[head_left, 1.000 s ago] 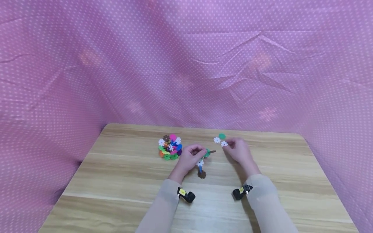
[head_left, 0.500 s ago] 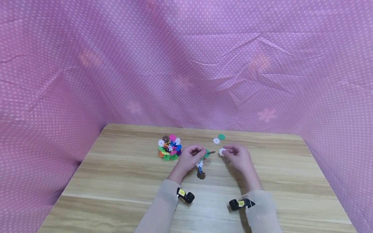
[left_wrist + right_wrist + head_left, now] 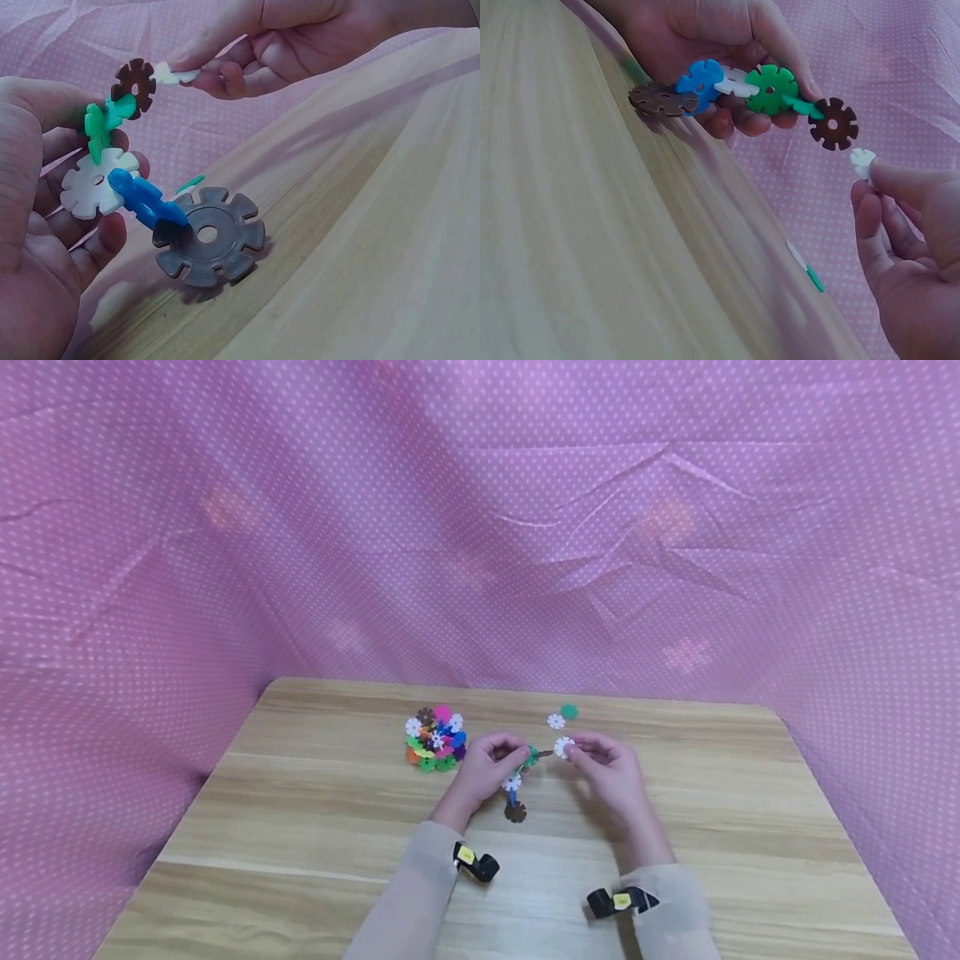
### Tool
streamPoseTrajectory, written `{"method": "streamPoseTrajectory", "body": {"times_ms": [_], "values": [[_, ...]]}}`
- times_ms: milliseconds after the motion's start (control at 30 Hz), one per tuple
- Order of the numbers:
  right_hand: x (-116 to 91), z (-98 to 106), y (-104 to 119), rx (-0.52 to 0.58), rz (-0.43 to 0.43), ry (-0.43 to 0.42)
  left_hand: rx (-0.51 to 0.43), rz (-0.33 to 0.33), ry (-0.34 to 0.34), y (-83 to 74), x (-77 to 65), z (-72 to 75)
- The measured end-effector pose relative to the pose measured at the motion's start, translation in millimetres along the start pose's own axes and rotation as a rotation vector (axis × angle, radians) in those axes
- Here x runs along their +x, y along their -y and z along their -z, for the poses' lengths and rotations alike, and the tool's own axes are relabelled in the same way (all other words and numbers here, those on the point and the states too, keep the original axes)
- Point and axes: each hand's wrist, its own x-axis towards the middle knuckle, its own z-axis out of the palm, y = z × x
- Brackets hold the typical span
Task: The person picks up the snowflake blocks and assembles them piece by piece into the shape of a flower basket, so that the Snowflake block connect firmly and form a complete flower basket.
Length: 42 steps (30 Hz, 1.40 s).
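My left hand [image 3: 491,770] holds a chain of notched plastic discs between thumb and fingers. In the left wrist view the chain runs from a large brown disc [image 3: 221,251] through a blue disc [image 3: 146,201], a white disc [image 3: 91,193] and green discs [image 3: 96,131] to a second brown disc [image 3: 135,84] at the far end. My right hand [image 3: 611,770] pinches a loose white disc [image 3: 861,161] between thumb and fingertips. That white disc is right by the chain's far brown disc [image 3: 834,126], its edge facing the rim.
A pile of mixed-colour discs [image 3: 435,743] lies on the wooden table [image 3: 315,827] left of my left hand. A flat white disc [image 3: 556,721] and a green disc [image 3: 569,712] lie beyond my hands. Pink dotted cloth [image 3: 480,568] hangs behind the table.
My right hand has lifted the white disc from beside the other white and green discs and brought it left and nearer to the chain. My left hand stays almost still.
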Motion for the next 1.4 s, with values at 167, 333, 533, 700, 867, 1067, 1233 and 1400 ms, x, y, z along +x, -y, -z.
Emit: {"method": "streamPoseTrajectory", "body": {"times_ms": [167, 333, 533, 700, 867, 1067, 1233, 1400], "values": [[-1, -4, -1, 0.057, -0.01, -0.002, -0.003, -0.002, -0.002, 0.4, 0.1, 0.0], [-1, -7, -1, 0.079, -0.012, -0.006, -0.018, 0.003, -0.015, 0.5, 1.3, 0.7], [0, -9, -2, 0.104, 0.017, -0.014, -0.044, 0.007, -0.019, -0.9, 1.4, 2.1], [1, -10, -3, 0.104, 0.031, -0.027, -0.051, 0.003, -0.023, -1.8, 1.8, 2.6], [1, -10, -2, 0.109, 0.02, -0.025, -0.064, 0.01, -0.03, -1.9, 2.4, 2.3], [1, -11, -3, 0.116, 0.029, -0.018, -0.078, 0.001, -0.021, -0.9, 2.4, 1.6], [1, -15, -3, 0.109, 0.057, -0.013, -0.048, 0.002, -0.032, -0.8, 2.0, 1.1], [-1, -23, -3, 0.139, 0.076, -0.056, -0.066, 0.013, -0.064, -1.6, 0.9, -0.4]]}}
